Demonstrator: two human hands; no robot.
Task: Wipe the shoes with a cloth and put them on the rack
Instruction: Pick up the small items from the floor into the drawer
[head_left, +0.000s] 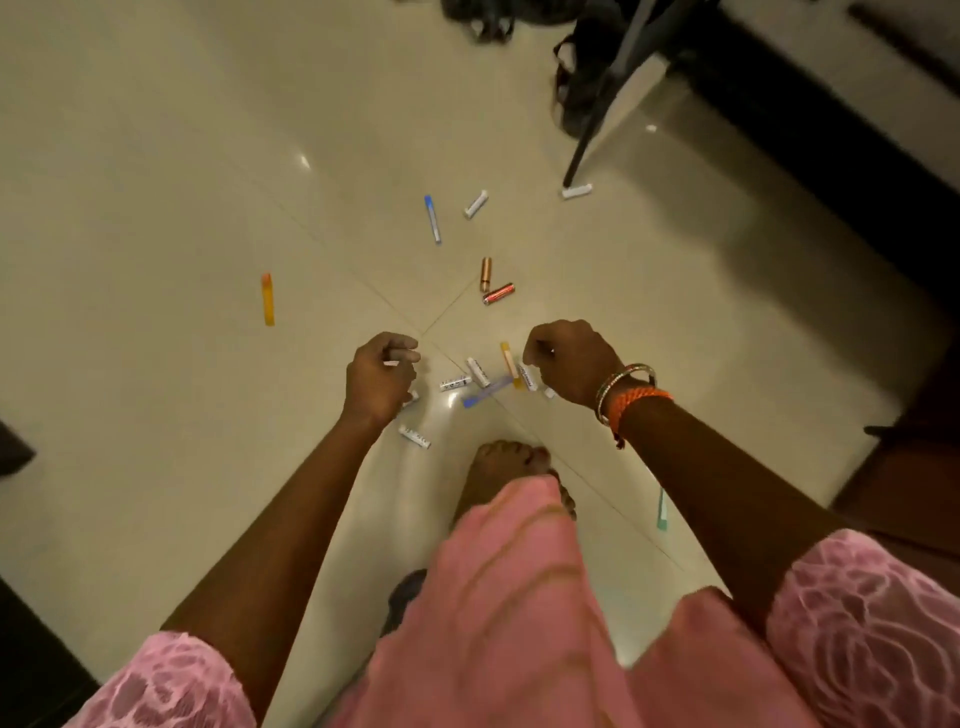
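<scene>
My left hand (382, 371) curls round a small white tube; my right hand (569, 358) is curled, contents unclear. Both hang over scattered tubes (477, 371) for gathering. The shoes (584, 78) lie far off by a chair leg (605, 101); no cloth shows.

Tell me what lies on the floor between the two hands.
In the head view, small white tubes, a blue one and a yellow one lie on the floor tiles between the left hand and right hand.

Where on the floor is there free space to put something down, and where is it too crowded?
Free: the tiles left of the orange-yellow tube, and right of the right hand toward the dark furniture. Crowded: between the left hand and right hand, where small tubes lie.
</scene>
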